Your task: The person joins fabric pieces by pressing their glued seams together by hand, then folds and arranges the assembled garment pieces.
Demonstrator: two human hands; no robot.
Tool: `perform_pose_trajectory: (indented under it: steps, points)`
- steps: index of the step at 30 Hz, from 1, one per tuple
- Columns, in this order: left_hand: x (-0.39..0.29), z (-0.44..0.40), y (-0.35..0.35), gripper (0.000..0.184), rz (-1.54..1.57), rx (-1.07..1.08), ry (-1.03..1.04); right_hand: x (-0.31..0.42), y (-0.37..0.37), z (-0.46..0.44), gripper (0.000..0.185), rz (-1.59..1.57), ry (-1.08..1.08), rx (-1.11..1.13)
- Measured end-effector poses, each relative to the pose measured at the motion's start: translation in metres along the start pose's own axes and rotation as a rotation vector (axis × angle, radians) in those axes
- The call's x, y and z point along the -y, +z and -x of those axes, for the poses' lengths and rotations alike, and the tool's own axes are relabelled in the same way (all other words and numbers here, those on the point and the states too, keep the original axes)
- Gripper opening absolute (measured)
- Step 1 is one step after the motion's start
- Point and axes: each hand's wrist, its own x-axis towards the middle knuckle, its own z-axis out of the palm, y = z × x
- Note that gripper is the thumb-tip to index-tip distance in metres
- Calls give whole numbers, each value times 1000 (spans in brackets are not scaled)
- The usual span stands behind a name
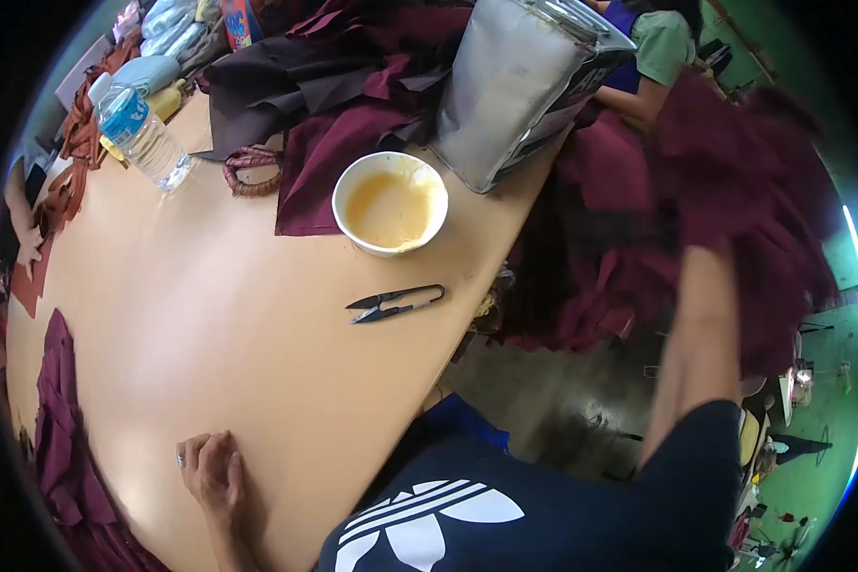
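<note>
The room is bright. A pale shine spreads over the surface in front of the left hand, with a soft shadow beside that hand. Long white lamps glow past the right hand, which is lost in smeary, blurred cloth. Far from both hands, things look bent, and the corners are black.

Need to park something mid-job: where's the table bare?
The table is bare across its middle, between bottle, bowl, snips, left hand and maroon strip. Its far side is crowded with piled fabric and a tin.
</note>
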Motion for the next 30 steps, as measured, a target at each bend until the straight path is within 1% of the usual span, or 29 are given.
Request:
perform_pose_trajectory:
  steps: [3,5,7,10,13,19,22,25,30]
  points:
    - [-5,-1,2,29,-3,-23,-28,70,78,-45,63,42,-31,112]
    - [-9,-2,1,29,-21,-28,-36,96,114,-59,62,48,-25,152]
    - [-9,-2,1,29,-47,-26,-34,105,130,-64,62,49,-18,169]
    - [-5,2,5,30,8,-48,-65,112,135,-69,62,49,-17,172]
    - [-4,0,1,30,-40,-24,-16,115,137,-76,61,39,-13,158]
    - [-9,0,2,31,-55,-33,-29,119,121,-81,60,40,-51,128]
    - [-15,-1,-1,27,-65,-12,-39,111,106,-65,60,49,-79,118]
    - [-16,-2,-2,28,-36,-5,-41,109,96,-44,59,57,-123,110]
    - [-15,-2,0,29,-55,-30,-23,140,124,-14,59,71,-252,172]
